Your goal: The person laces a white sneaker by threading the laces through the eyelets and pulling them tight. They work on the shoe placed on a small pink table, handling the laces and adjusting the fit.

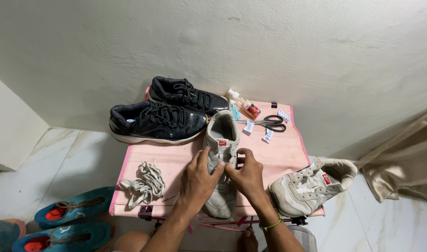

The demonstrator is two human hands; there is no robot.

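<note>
Head camera looked down on two bare hands working at a pale sneaker [221,158] that lay lengthwise on a low pink table [278,156], toe toward the person. The left hand [197,179] was closed over the shoe's left flank, thumb lying up along the eyelet edge, fingers wrapped round the side. The right hand [246,172] had its fingers curled in over the tongue and the eyelet rows; whether it pinched anything there could not be told, since the fingertips hid the spot.

To handle such a shoe well, it seemed best to keep the left hand pressing it flat so it would not twist, and to let the right hand work one eyelet at a time near the tongue.

The sneaker was off-white and grubby, scuffed grey at the toe, with a small red patch on the tongue and no lace in its eyelets. Its opening gaped toward the wall.

Left of the left hand lay a loose bundle of pale laces [145,184]. Right of the right hand sat the matching sneaker [311,184], tipped over the table's edge. Beyond the hands, by the wall, stood two black trainers [164,116], small bottles [243,105], black-handled scissors [269,122] and a few white tags [267,135]. On the marble floor, far left, lay blue shoes [76,207] with orange linings.
</note>
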